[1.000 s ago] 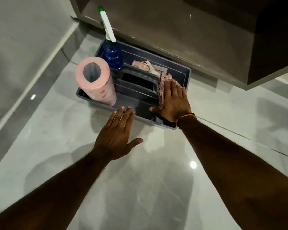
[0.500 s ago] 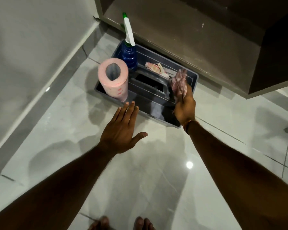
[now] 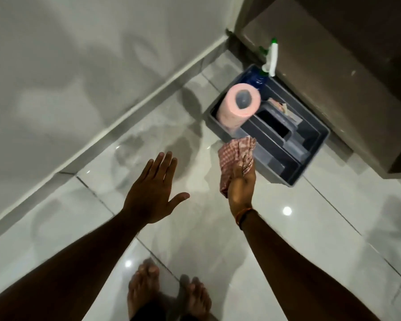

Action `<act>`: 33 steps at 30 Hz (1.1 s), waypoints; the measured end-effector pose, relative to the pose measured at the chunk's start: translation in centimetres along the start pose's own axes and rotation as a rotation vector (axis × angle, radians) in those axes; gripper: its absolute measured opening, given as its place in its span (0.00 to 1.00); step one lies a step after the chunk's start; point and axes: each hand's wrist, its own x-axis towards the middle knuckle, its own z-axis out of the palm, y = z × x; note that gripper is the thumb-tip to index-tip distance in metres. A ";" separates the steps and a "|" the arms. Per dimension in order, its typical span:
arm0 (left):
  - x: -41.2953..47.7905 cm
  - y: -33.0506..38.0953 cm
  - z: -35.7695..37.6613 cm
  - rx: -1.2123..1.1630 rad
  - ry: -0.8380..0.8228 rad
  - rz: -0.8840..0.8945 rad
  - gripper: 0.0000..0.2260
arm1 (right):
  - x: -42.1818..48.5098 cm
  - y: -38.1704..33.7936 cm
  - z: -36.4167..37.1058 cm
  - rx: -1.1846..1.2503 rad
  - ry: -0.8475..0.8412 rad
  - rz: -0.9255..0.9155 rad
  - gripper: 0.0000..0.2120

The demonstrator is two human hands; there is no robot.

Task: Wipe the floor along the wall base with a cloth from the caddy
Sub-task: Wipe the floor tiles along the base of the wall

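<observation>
My right hand (image 3: 241,185) grips a red-and-white checked cloth (image 3: 235,156), held above the floor just left of the grey caddy (image 3: 310,156). The cloth sticks up past my fingers. My left hand (image 3: 152,193) hovers flat with fingers spread over the glossy tiled floor (image 3: 148,140), holding nothing. The wall base (image 3: 134,110) runs diagonally from lower left to the corner at upper right, left of both hands.
In the caddy stand a pink paper roll (image 3: 239,105) and a blue spray bottle (image 3: 267,68) with a white-green nozzle. A dark cabinet (image 3: 345,66) stands behind the caddy. My bare feet (image 3: 169,295) are at the bottom.
My right hand has lifted the checked cloth out of the caddy and drawn it back toward me and to the left. The view has pulled back and turned toward the wall.
</observation>
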 end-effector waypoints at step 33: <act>-3.9 -9.4 16.9 -0.159 0.008 -0.156 0.45 | 23.4 10.8 18.6 -1.564 -0.413 -0.647 0.32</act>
